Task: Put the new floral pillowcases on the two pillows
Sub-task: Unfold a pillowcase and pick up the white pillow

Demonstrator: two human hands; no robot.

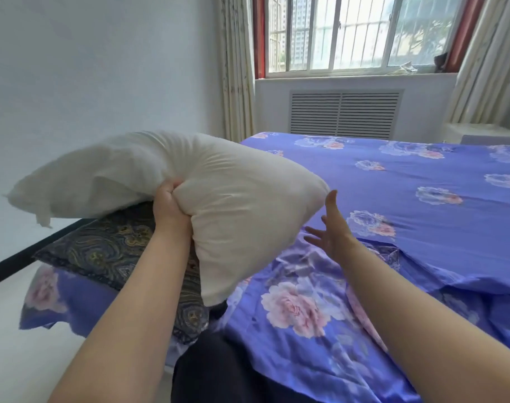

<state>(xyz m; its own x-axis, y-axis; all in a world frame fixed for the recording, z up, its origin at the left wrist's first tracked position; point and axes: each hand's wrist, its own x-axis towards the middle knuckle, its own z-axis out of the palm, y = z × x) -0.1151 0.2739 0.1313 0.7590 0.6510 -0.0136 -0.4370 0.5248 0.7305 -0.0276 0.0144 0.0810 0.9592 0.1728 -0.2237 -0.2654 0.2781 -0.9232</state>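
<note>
A bare white pillow [166, 175] hangs in the air over the bed's left side. My left hand [169, 206] grips a bunch of its fabric along the near edge. Just right of the pillow's corner, my right hand [331, 228] is held open with fingers spread, not touching it. Below the right hand lies a crumpled purple floral pillowcase [300, 303] on the bed. A second pillow in a dark paisley cover [111, 251] lies under the lifted one, resting on another purple floral cloth [62, 298].
The bed is covered by a purple floral sheet [408, 181] stretching to the right. A white wall with a black baseboard [24, 254] is on the left. A radiator grille [345, 114], window and curtains stand at the far end.
</note>
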